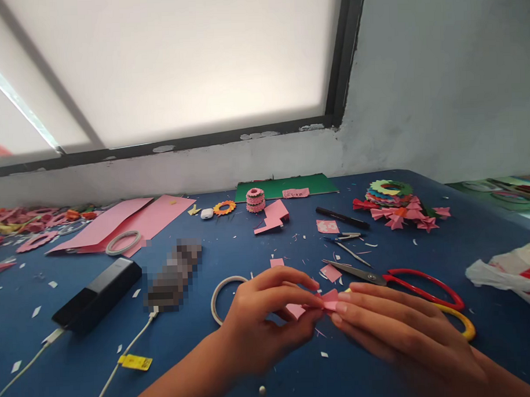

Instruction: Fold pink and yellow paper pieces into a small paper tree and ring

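A small folded piece of pink paper [330, 299] is pinched between my two hands, low in the middle of the head view. My left hand [269, 314] grips its left part with thumb and fingertips. From the other side, my right hand [400, 324] has its fingers pressed together on the paper's right end. Red-handled scissors [424, 285] lie just beyond my right hand, blades pointing left. A yellow handle [463, 322] shows partly beneath that hand. Pink paper squares [331, 272] rest on the table past my fingertips.
A tape ring [216, 301] lies by my left hand. Tweezers [351, 250] and a black pen [341, 217] lie farther back. Stacked paper rings and pink bows [398, 205] sit at back right. A power bank [98, 294], cables and pink sheets [118, 224] occupy the left. Scraps dot the blue table [183, 357].
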Action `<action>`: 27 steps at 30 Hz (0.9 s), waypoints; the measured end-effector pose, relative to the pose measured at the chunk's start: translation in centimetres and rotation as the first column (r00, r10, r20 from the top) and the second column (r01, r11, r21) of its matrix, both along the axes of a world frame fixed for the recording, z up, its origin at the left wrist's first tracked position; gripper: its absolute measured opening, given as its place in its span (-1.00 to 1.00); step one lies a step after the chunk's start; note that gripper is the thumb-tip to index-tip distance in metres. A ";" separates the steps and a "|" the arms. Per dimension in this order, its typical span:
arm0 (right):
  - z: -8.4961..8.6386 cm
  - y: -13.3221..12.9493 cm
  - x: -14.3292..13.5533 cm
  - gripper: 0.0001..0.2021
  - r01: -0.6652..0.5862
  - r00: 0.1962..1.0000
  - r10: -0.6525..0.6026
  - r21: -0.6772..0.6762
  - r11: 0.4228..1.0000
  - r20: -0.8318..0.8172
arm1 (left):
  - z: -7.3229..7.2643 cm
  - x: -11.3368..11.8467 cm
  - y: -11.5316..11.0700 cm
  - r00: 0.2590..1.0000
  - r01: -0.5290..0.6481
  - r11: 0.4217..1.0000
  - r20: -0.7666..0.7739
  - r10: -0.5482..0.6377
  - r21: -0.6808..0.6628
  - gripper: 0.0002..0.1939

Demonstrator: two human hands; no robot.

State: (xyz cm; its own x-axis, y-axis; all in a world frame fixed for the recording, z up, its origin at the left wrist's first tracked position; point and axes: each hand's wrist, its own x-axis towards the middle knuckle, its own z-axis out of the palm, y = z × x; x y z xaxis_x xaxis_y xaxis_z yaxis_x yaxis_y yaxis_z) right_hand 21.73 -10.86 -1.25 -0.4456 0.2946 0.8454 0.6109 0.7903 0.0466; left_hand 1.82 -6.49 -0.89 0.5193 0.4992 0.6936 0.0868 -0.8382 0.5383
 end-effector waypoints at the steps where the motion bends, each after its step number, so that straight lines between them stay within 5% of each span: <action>1: 0.0 0.2 -0.1 -0.81 -0.023 1.000 0.022 0.039 0.999 0.018 | -0.2 0.0 0.0 1.000 -0.017 0.999 -0.005 0.018 0.040 -0.95; 6: -0.8 0.8 -0.4 -0.93 0.062 0.998 -0.059 0.121 0.991 -0.030 | -1.6 -0.4 -0.2 0.995 -0.095 0.966 0.021 0.093 0.242 -0.87; 11: -1.3 0.7 -0.6 -0.86 0.145 0.989 -0.144 0.126 0.981 -0.011 | -2.2 -1.3 -0.2 0.999 0.043 0.998 0.002 -0.044 0.038 -0.72; 15: -1.4 0.3 -0.4 -0.80 0.103 0.993 -0.111 0.146 0.984 0.050 | -2.4 -1.5 -0.2 0.986 0.164 0.986 0.030 -0.164 0.015 -0.63; 20: -1.4 -0.1 0.5 -0.77 0.090 0.988 -0.111 0.181 0.979 0.108 | -1.9 -0.8 -0.5 0.999 -0.034 0.991 0.043 0.028 0.131 -0.83; 27: -1.0 -0.1 0.6 -0.76 0.123 0.979 -0.157 0.233 0.965 0.133 | 0.0 0.1 -0.1 0.994 -0.062 0.996 0.094 0.055 0.070 -0.95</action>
